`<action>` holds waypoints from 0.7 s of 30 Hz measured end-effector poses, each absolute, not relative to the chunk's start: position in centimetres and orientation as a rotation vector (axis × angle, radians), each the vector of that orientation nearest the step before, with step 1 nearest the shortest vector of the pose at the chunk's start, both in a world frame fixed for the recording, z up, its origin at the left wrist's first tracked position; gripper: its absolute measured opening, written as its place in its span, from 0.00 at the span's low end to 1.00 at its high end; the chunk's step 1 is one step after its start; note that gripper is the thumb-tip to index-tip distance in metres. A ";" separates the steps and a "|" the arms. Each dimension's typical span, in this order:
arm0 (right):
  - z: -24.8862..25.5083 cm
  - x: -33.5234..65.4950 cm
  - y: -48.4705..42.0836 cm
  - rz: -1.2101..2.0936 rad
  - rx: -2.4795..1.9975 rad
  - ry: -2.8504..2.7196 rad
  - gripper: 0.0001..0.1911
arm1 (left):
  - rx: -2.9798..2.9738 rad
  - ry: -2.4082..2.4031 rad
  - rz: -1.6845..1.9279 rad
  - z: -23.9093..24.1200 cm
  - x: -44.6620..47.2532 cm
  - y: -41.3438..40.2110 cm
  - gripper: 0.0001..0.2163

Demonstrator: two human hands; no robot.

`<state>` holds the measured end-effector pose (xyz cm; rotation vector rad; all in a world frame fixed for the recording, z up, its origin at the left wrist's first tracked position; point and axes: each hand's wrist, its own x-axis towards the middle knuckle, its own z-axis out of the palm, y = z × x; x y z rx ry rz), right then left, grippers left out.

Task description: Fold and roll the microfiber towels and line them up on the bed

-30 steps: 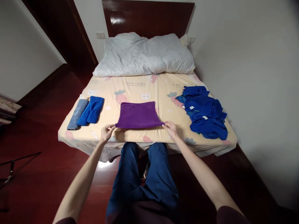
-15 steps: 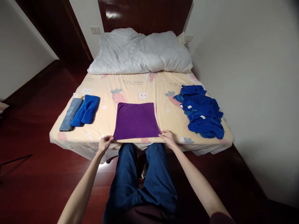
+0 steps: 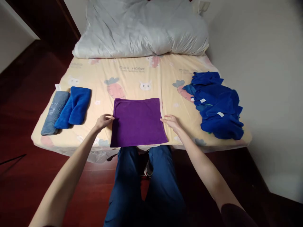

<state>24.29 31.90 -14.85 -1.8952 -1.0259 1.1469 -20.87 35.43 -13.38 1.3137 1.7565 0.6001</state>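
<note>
A square purple cloth (image 3: 138, 121) lies flat on the near part of the bed (image 3: 142, 75), its front edge at the mattress edge. My left hand (image 3: 103, 120) is at the middle of its left edge, fingers curled and pinching the fabric. At the middle of the right edge is my right hand (image 3: 170, 121), with fingertips and thumb closed on the cloth. Both forearms reach in from below.
A folded grey cloth (image 3: 53, 112) and a folded blue cloth (image 3: 75, 105) lie at the bed's left. A heap of blue cloths (image 3: 216, 105) sits at the right. A white duvet (image 3: 142, 30) is bunched at the head. My legs in blue trousers (image 3: 144, 186) stand over dark wooden floor.
The cloth was laid flat and pulled toward the bed's edge. Both hands let go of its near corners and moved up to the middle of its sides. The camera moved closer.
</note>
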 end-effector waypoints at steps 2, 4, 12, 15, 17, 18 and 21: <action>-15.4 23.7 36.2 1.084 -1.896 -1.011 0.25 | 1.371 1.805 0.611 -13.7 -20.3 39.7 0.34; -16.2 23.1 40.2 1.021 -1.869 -1.009 0.23 | 1.422 1.832 0.626 -14.1 -19.4 43.4 0.29; -18.5 21.8 48.8 0.675 -1.968 -1.272 0.10 | 1.778 1.873 0.526 -14.7 -17.3 49.2 0.08; -18.9 22.4 49.4 0.577 -2.030 -1.279 0.06 | 1.762 1.919 0.584 -15.2 -17.7 49.8 0.12; -18.9 22.7 49.3 0.549 -2.079 -1.277 0.08 | 1.729 1.973 0.597 -15.6 -17.5 49.9 0.15; -18.8 22.6 49.0 0.536 -2.089 -1.296 0.10 | 1.710 1.995 0.596 -15.7 -17.1 49.7 0.17; -18.0 20.9 46.9 0.440 -2.018 -1.463 0.20 | 1.763 2.054 0.640 -15.7 -15.0 47.9 0.19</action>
